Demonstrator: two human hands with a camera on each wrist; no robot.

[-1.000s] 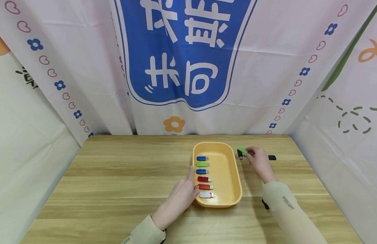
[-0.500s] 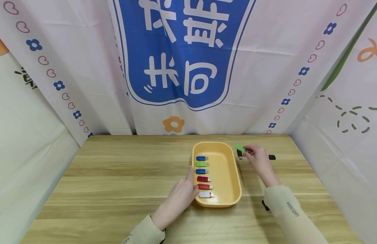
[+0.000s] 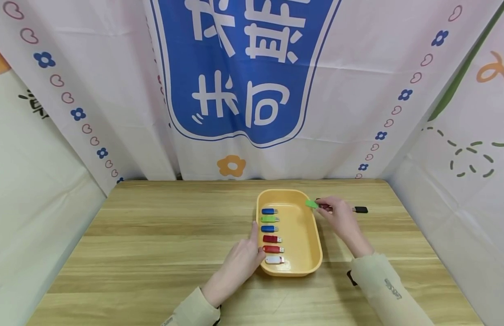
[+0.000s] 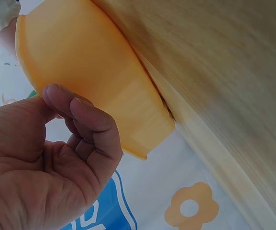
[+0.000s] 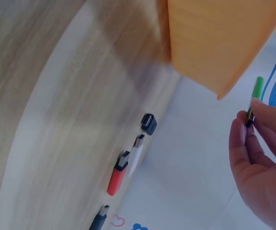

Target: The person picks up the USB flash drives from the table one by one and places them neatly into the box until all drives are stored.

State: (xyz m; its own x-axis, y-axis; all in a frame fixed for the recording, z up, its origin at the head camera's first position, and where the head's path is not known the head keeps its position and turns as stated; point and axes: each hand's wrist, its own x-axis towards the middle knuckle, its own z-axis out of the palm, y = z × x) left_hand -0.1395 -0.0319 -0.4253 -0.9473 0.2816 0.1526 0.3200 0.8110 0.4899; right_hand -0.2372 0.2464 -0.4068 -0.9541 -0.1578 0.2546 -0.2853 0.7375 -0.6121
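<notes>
My left hand (image 3: 241, 258) grips the left rim of a yellow plastic tray (image 3: 298, 240), thumb over the edge and index finger stretched along the side. In the left wrist view its other fingers (image 4: 92, 117) are curled beside the tray's outer wall. A bright green USB stick (image 3: 311, 204) is pinched between thumb and fingers of my right hand (image 3: 344, 222), overlapping the tray's far right rim. Along the tray's left side lie several USB sticks in a column: blue (image 3: 269, 211), green (image 3: 269, 219), a second blue one, dark red (image 3: 271, 239), red (image 3: 272, 249) and white (image 3: 273, 260).
Right of the tray, more USB sticks lie on the wooden table (image 3: 154, 235); the right wrist view shows a red one (image 5: 117, 178), a white one (image 5: 136, 154) and black ones (image 5: 149, 123). A printed curtain (image 3: 337, 113) hangs behind the table's far edge.
My right hand has moved left with the green USB stick, from above the sticks on the table to the tray's far right rim. My left hand stays on the tray.
</notes>
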